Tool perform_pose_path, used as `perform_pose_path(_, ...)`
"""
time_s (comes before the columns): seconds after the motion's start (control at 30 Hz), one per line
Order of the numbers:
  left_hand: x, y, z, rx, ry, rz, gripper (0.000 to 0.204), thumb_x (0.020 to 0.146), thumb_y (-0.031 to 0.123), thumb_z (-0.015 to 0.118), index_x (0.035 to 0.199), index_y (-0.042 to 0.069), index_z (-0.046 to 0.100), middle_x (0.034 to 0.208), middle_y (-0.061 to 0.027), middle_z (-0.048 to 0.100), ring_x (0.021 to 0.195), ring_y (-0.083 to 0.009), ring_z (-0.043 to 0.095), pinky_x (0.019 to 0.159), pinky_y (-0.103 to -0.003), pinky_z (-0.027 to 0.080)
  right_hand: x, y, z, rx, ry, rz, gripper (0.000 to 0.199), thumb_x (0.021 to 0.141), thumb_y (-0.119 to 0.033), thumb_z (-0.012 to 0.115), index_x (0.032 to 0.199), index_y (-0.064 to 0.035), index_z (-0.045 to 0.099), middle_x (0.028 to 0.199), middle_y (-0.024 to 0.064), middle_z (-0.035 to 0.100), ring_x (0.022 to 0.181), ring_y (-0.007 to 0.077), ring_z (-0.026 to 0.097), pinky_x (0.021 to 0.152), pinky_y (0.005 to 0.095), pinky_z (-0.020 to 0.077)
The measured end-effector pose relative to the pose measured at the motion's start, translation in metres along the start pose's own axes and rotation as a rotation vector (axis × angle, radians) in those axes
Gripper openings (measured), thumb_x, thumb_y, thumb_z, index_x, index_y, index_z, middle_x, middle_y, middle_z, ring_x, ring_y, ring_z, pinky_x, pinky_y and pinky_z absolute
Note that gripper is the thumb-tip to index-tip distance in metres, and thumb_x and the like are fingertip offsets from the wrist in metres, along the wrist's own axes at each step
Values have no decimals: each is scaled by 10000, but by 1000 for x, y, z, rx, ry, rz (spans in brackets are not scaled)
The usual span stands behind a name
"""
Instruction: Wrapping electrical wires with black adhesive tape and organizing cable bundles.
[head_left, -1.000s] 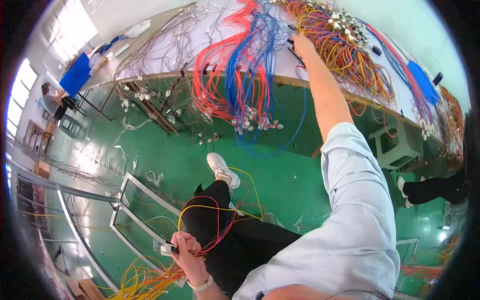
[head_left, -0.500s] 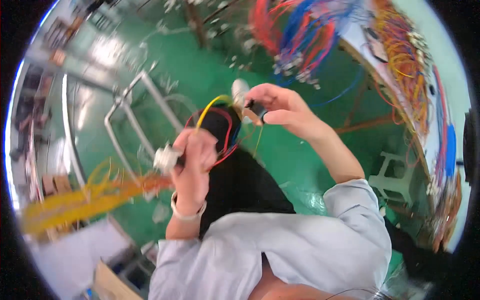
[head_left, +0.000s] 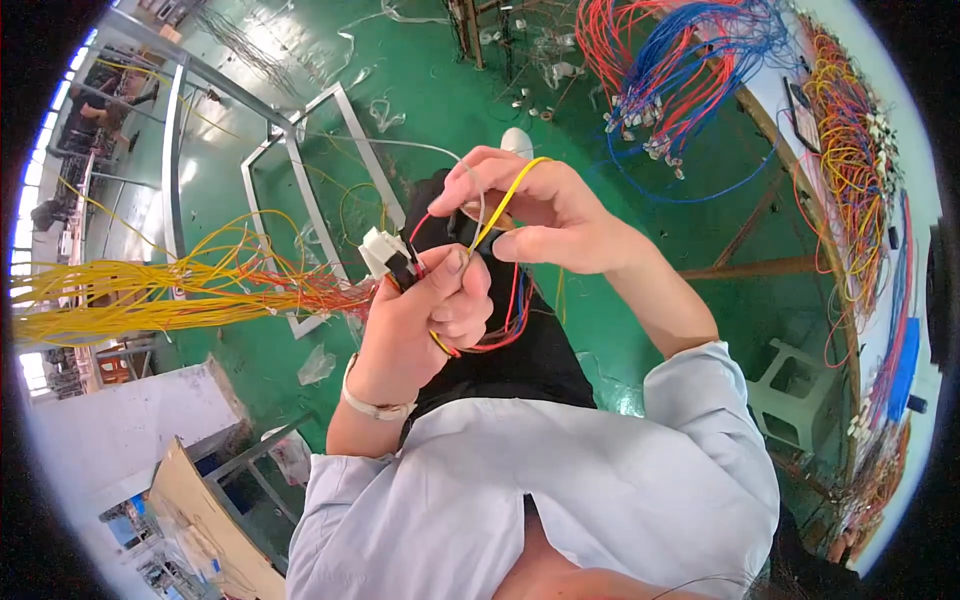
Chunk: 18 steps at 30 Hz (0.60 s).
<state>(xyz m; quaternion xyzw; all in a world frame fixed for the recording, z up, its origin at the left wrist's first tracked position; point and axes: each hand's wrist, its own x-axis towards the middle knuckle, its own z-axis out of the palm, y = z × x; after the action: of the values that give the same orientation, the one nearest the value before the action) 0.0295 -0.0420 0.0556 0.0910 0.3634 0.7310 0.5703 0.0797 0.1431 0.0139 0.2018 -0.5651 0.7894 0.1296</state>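
Observation:
My left hand is closed around a small bunch of thin wires, its thumb pressed against the fingers. White connectors with a black part stick out beside its thumb. A yellow wire rises from that grip and passes in front of my right hand. The right fingers are bent and apart from the thumb, close to the wires; a red wire end shows by the fingertips. A pale wire arcs past them. Red and dark wires loop below my left hand.
A thick bundle of yellow wires stretches left. Metal frames stand on the green floor. Red and blue wires hang off a bench at upper right, with mixed wires along it. A pale stool stands at right.
My left hand has moved right and up, closer to my right hand. The right fingers have reached left, and the yellow wire now crosses in front of them. The whole view has shifted slightly.

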Motion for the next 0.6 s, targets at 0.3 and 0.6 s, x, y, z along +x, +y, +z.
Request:
perform_pose_path(0.3, -8, 0, -8, 203, 120, 234, 186, 963, 179, 507, 926, 7, 564, 712, -8, 514, 554, -49, 368, 479, -200, 269, 0, -22, 18, -272, -77, -27, 378, 589, -46, 562, 948, 18, 663, 987, 87, 612, 987, 228, 482, 852, 335, 412)
perform_pose_path(0.6, 9, -24, -20, 1210, 446, 799, 59, 844, 55, 630, 868, 22, 587, 666, -45, 558, 578, -111, 509, 576, -249, 441, -8, -14, 33, -181, 210, -53, 479, 703, 10, 775, 1142, 5, 582, 1278, 121, 498, 946, 142, 600, 755, 254, 492)
